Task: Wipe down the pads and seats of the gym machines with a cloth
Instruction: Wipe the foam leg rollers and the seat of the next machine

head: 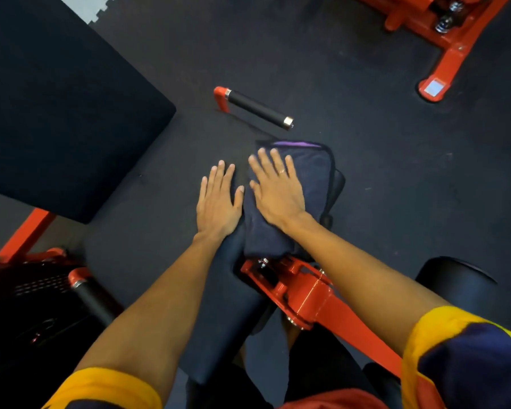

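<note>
Well, main risk first: the folded dark navy cloth w/ purple trim (313,172) lies right at the far end of the long black vinyl pad (230,305). A hard push toward 12 o'clock could prob. carry it off the edge onto the dark rubber floor (396,172), where it would pick up grit. At 6 o'clock from the cloth sits the red steel bracket w/ bolts (295,290), just beside the cloth's near end. A stroke pulled back that way could snag fabric or knuckles. The pad looks mounted on that bracket, so heavy one-sided pressure might make it shift; can't tell how firmly it's fixed.

Hands now. The right hand (278,196) lies flat on the cloth, fingers straight & a little fanned, palm pressing down, nothing pinched. The left hand (217,199) lies flat on bare pad at 9 o'clock from the cloth, fingers straight & close together, thumb out toward the cloth's edge; touching it or not, can't tell. Neither hand grips anything.

At 12 o'clock, apart from the cloth, a black-sleeved handle w/ red end (257,107) sticks out.
</note>
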